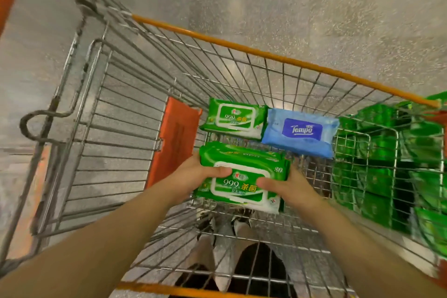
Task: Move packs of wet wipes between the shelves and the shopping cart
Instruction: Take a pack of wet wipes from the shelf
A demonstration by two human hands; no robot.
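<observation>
Nearest to me, both forearms reach down into the wire shopping cart [125, 113]. My left hand [193, 173] and right hand [287, 186] grip a green pack of wet wipes [242, 176] from opposite ends, each thumb pressed across its printed top face and the fingers curled underneath (the fingertips themselves are hidden by the pack). It seems to be two packs stacked, since a second green edge shows just above the top one, but I cannot tell for certain. The held pack hangs inside the basket, above its wire floor. Farther in, a second green pack [234, 118] lies flat on the floor of the cart, touching a blue pack [301, 132] to its right. An orange plastic flap [175, 138] stands against the left wall of the basket. Beyond the right wall, blurred green packs on the shelf [391, 164] fill the edge of the view. The speckled grey floor [314, 12] lies farthest.
</observation>
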